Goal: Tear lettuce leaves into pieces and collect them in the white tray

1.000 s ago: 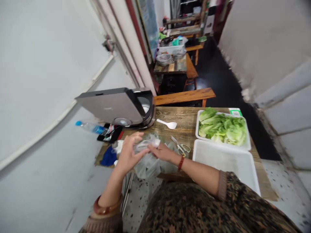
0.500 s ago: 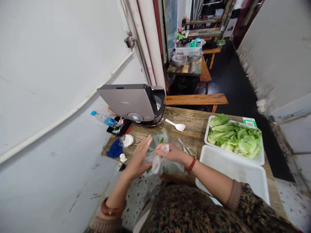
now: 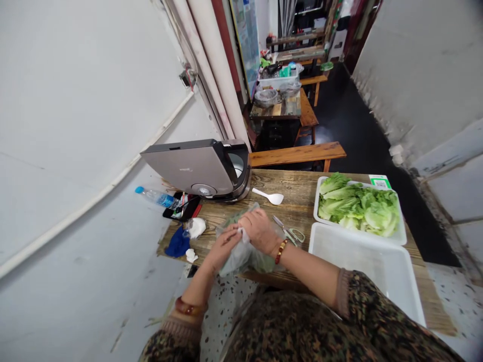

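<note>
A clear plastic bag [image 3: 238,260] with something green showing through it lies at the table's front edge. My right hand [image 3: 260,231] is closed round the bag's gathered neck, its knuckles upward. My left hand [image 3: 223,247] meets it from the left, fingers pressed together on the same twisted plastic; its fingertips are partly hidden. Just right of my right hand are scissors [image 3: 290,232] with pale green handles. Beyond the bag, a white rice paddle [image 3: 269,196] lies flat.
A rice cooker [image 3: 192,173] with its lid raised stands at the back left, near a water bottle [image 3: 154,196], blue cloth [image 3: 178,242] and small white bag [image 3: 196,228]. Lettuce [image 3: 358,206] fills one white tray; another white tray [image 3: 368,271] sits nearer me. Beyond is a wooden bench [image 3: 298,154].
My left hand has come in from the left and closed onto the bag's neck beside my right hand. The bag's top is now bunched between both hands. The view has shifted slightly.
</note>
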Demonstrator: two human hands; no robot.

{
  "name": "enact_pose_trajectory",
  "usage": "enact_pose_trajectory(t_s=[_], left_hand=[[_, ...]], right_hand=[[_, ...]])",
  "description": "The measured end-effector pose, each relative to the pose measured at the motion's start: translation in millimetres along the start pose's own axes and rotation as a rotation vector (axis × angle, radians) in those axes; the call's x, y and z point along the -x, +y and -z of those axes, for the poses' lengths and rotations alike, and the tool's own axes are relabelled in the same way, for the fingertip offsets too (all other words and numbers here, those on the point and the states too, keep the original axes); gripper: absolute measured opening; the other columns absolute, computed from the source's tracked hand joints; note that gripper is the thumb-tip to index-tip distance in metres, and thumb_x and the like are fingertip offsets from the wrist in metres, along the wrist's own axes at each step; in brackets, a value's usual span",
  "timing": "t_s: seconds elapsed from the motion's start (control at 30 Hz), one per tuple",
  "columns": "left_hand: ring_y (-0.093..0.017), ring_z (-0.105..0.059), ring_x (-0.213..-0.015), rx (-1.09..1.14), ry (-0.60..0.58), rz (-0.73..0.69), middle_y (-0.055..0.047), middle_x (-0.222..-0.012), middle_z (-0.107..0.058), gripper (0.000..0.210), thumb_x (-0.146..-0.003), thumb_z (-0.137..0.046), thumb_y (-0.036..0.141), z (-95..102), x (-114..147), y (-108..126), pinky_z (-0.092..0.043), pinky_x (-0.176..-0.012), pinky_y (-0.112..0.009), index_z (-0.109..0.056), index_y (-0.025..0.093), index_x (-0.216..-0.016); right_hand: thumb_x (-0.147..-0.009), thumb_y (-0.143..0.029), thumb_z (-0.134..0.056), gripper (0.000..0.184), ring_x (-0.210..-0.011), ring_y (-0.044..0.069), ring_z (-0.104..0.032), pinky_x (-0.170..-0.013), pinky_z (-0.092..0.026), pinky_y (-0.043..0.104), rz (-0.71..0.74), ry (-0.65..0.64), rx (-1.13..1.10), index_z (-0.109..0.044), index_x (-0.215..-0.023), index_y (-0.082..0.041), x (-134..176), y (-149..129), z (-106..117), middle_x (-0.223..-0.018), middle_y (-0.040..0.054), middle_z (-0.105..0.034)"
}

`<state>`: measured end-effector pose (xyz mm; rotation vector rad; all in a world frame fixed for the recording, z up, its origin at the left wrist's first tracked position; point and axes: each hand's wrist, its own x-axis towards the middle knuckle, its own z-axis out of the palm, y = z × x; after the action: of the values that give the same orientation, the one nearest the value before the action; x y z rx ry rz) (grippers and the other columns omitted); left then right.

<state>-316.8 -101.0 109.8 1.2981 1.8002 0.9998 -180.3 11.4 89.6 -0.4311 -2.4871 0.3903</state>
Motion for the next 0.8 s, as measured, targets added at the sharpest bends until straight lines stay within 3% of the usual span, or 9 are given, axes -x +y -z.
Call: enact_pose_trajectory(t_s=[0.07,0.17,0.27,0.33,0.4,0.53,0.67,0.8], left_hand=[[-0.027,-0.059,-0.115,0.166,0.065,0.096,-0.013,-0.119,-0.068,0.048,-0.09,-0.051,0.058,-4.6,5.1,-5.0,-0.042,-0.105,-0.041,-0.073,0.016,-0.099],[-0.027,-0.056,-0.123,0.156,0.149,0.156,-0.012,-0.128,-0.065,0.058,-0.092,-0.043,0.063,-11.4,9.6,-12.6,-0.039,-0.11,-0.042,-0.067,0.017,-0.117],[-0.025,-0.05,-0.133,0.06,0.279,0.111,-0.013,-0.137,-0.06,0.058,-0.096,-0.037,0.059,-16.7,8.3,-14.7,-0.037,-0.113,-0.042,-0.059,0.018,-0.13],[-0.023,-0.048,-0.135,0.093,0.354,0.061,-0.012,-0.14,-0.057,0.055,-0.095,-0.042,0.056,-18.7,4.1,-11.7,-0.039,-0.111,-0.04,-0.056,0.02,-0.134],[-0.023,-0.054,-0.128,0.198,0.365,0.055,-0.011,-0.134,-0.062,0.051,-0.088,-0.057,0.053,-18.6,-2.3,-5.8,-0.044,-0.105,-0.038,-0.06,0.021,-0.129],[-0.018,-0.065,-0.084,0.381,0.433,0.126,-0.005,-0.09,-0.072,0.039,-0.066,-0.08,0.045,-11.0,-18.1,6.1,-0.051,-0.079,-0.03,-0.066,0.017,-0.089],[-0.011,-0.053,-0.059,0.377,0.548,0.177,0.001,-0.067,-0.063,0.036,-0.058,-0.082,0.04,2.1,-32.1,2.2,-0.042,-0.059,-0.024,-0.061,0.017,-0.074],[-0.011,-0.051,-0.059,0.195,0.737,0.132,0.003,-0.065,-0.059,0.032,-0.061,-0.077,0.041,15.3,-46.4,-20.9,-0.04,-0.058,-0.024,-0.06,0.017,-0.073]], right_hand=[[-0.099,-0.021,-0.048,0.017,-0.089,0.021,-0.053,-0.087,-0.036,0.038,0.015,0.087,-0.024,-0.063,-0.092,-0.017,-0.4,0.5,-2.9,-0.096,0.0086,-0.065],[-0.1,-0.024,-0.048,0.019,-0.089,0.021,-0.052,-0.085,-0.035,0.037,-0.015,0.133,-0.056,-0.064,-0.092,-0.018,2.3,-1.3,-2.1,-0.098,0.0084,-0.065],[-0.101,-0.029,-0.047,0.023,-0.085,0.021,-0.052,-0.079,-0.037,0.035,-0.057,0.055,-0.1,-0.065,-0.091,-0.018,4.9,-5.9,-1.3,-0.091,0.0084,-0.063],[-0.102,-0.032,-0.044,0.027,-0.082,0.021,-0.053,-0.075,-0.038,0.034,-0.07,-0.012,-0.153,-0.065,-0.091,-0.018,7.0,-9.3,-3.1,-0.088,0.0083,-0.063],[-0.103,-0.033,-0.042,0.028,-0.08,0.021,-0.053,-0.072,-0.04,0.033,-0.09,-0.04,-0.208,-0.064,-0.093,-0.017,10.3,-11.2,-5.1,-0.089,0.0085,-0.062],[-0.1,-0.036,-0.05,0.023,-0.085,0.021,-0.056,-0.074,-0.041,0.032,-0.039,-0.036,-0.221,-0.062,-0.099,-0.016,19.0,-7.9,0.4,-0.094,0.008,-0.063],[-0.1,-0.034,-0.051,0.02,-0.089,0.021,-0.054,-0.076,-0.04,0.033,-0.003,-0.075,-0.104,-0.062,-0.099,-0.017,24.6,-3.3,16.6,-0.097,0.0082,-0.063],[-0.101,-0.031,-0.049,0.02,-0.089,0.022,-0.053,-0.076,-0.039,0.034,-0.03,-0.147,-0.048,-0.062,-0.094,-0.017,32.0,-5.0,20.1,-0.093,0.0084,-0.063]])
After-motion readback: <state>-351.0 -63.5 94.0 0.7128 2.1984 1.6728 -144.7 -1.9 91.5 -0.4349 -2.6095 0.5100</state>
